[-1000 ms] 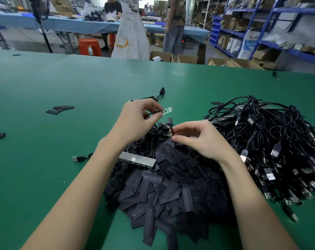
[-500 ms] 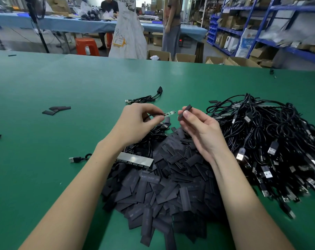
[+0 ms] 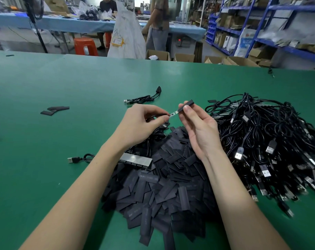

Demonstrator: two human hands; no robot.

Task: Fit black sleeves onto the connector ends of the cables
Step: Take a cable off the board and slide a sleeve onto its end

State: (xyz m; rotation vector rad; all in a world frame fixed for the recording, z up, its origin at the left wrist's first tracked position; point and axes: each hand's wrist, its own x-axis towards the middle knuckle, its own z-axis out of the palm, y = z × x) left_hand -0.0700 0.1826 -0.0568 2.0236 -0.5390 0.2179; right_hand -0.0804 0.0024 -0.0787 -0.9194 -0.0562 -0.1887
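The desk (image 3: 63,83) under my arms has a smooth, matt green covering. The sleeves (image 3: 164,192) heaped on it look like thin, flat, matt black plastic. The sleeve (image 3: 186,105) in my right fingers (image 3: 186,110) has the same dull finish. The cables (image 3: 272,134) are slightly glossy black plastic with shiny metal plugs. A silvery, reflective metal strip (image 3: 137,159) lies among the sleeves.

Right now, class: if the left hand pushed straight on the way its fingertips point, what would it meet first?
Probably the black sleeve pinched by the right hand; the left hand aims the cable's bare circuit-board end at its opening.
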